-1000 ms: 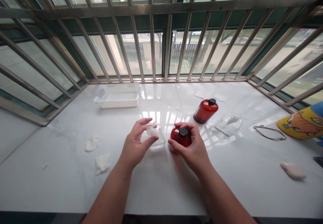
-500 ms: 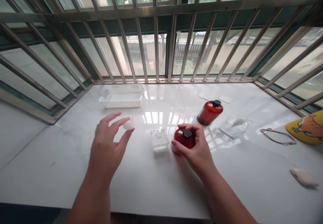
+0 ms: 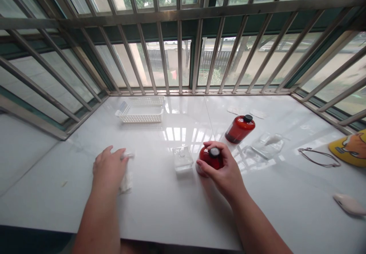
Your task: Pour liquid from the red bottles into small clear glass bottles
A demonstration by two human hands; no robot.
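One red bottle (image 3: pixel 207 156), likely slick, best held round body; right hand (image 3: pixel 227 175) half-curled round it, left hand (image 3: pixel 108 173) pinching blurred clear piece (image 3: pixel 128 155).

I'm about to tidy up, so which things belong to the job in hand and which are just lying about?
In use, it seems:
red bottle in the right hand
small clear piece in the left hand
clear square container between them
second red bottle, perhaps

Apparently lying about:
yellow cylinder
cord loop
pale pink object
white basket
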